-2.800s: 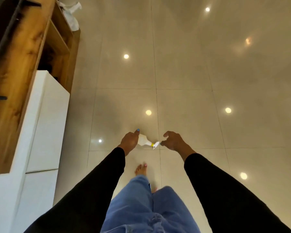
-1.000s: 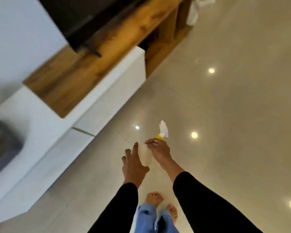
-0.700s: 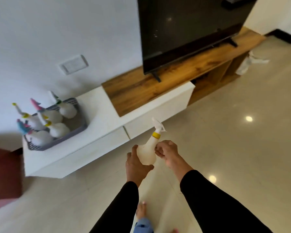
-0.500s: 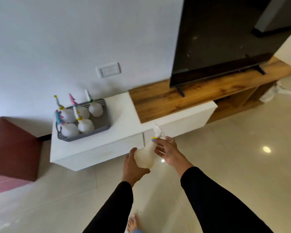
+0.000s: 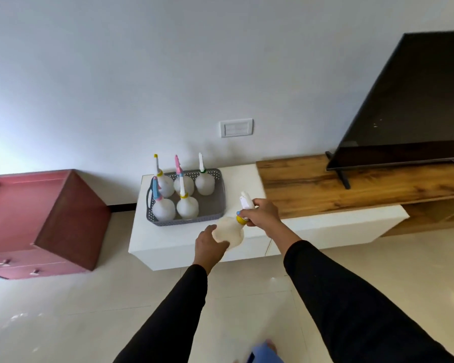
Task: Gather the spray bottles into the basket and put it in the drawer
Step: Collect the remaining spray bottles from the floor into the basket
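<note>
You hold a translucent white, pear-shaped spray bottle (image 5: 228,233) in both hands just short of the low white cabinet (image 5: 168,244): your left hand (image 5: 209,244) cups its rounded base, your right hand (image 5: 260,213) curls round the yellow-collared neck below the white trigger head. Its long axis tilts up and away from you, nozzle topmost. Just beyond your left hand, a grey perforated plastic basket (image 5: 222,195) sits on the cabinet with five similar bottles (image 5: 186,206) standing upright inside, nozzles up
</note>
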